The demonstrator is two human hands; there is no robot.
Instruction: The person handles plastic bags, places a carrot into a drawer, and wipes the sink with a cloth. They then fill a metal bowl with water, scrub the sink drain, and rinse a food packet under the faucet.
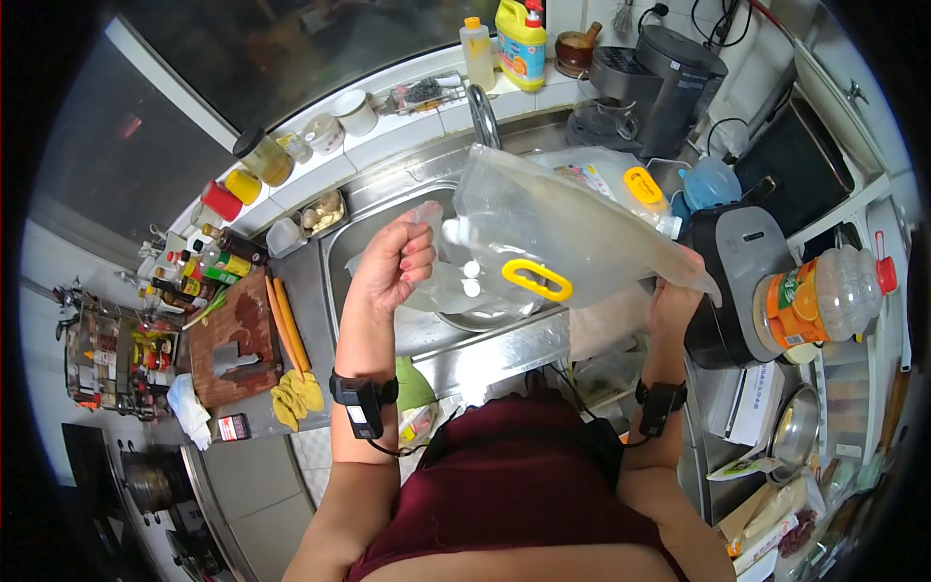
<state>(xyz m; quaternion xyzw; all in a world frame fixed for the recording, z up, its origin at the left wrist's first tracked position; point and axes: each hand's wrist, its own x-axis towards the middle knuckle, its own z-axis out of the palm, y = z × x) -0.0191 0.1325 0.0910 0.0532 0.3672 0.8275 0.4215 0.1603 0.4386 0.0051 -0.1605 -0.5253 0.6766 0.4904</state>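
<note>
"Left hand (396, 257) first. How does it sit on your feed?"

"From my seat, I see its fingers curled into a fist, just beside the pouch's left edge. Clear plastic (428, 210) shows by the knuckles, but I can't tell whether it's gripped."

"And the right hand (671, 306)?"

"Closed on the right-hand end of a big translucent pouch (572, 218). I have that pouch slanting across my view, raised in front of the sink (356, 320) and partly hiding it."

"Anything on it?"

"A yellow handle (562, 291) at its lower side, and I count two small white knobs (471, 270) left of that."

"What lies past it?"

"Another yellow handle (642, 184), on a clear container partly covered by the pouch. Then I get the tap (484, 121) at the sink's back, and farther off the sill, where a yellow jug (522, 48) stands near an orange-capped bottle (476, 60). Dark window (310, 48) glass comes last."
</note>
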